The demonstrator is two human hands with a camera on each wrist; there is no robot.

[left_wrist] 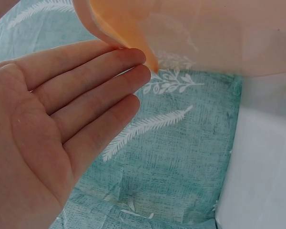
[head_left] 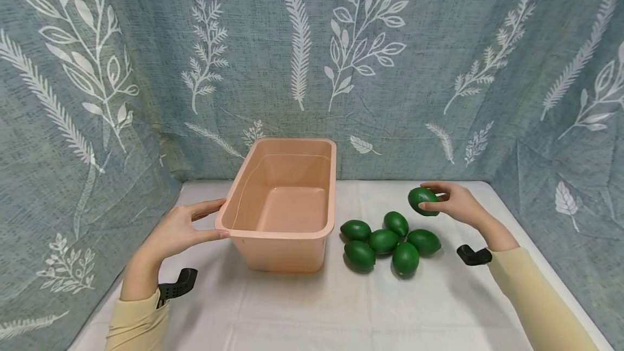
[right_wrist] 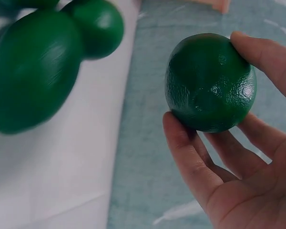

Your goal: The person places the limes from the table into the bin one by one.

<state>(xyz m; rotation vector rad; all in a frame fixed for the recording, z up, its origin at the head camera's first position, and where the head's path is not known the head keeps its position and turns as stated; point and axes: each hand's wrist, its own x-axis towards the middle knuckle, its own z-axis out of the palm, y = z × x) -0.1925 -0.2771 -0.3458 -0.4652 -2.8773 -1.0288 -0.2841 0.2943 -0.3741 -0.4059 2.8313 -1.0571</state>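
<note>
My right hand (head_left: 453, 202) holds a glossy dark green lime (head_left: 422, 201) between thumb and fingertips, above the right side of the table. The right wrist view shows the lime (right_wrist: 209, 83) held by its sides, the palm apart from it. Several more limes (head_left: 383, 241) lie in a loose cluster on the white cloth, to the left of that hand and nearer the front. At the left, my left hand (head_left: 177, 229) touches the rim of a peach plastic basin (head_left: 278, 235) near its front left corner. Its fingers (left_wrist: 90, 78) look straight in the left wrist view. The basin's visible floor is bare.
The basin stands upright on a white cloth-covered table (head_left: 312, 313), left of the lime cluster. Blue-green curtains (head_left: 273, 69) with white leaf prints hang behind the table and along both sides. A black strap mount (head_left: 177, 286) sits on the left wrist, another black mount (head_left: 474, 255) by the right.
</note>
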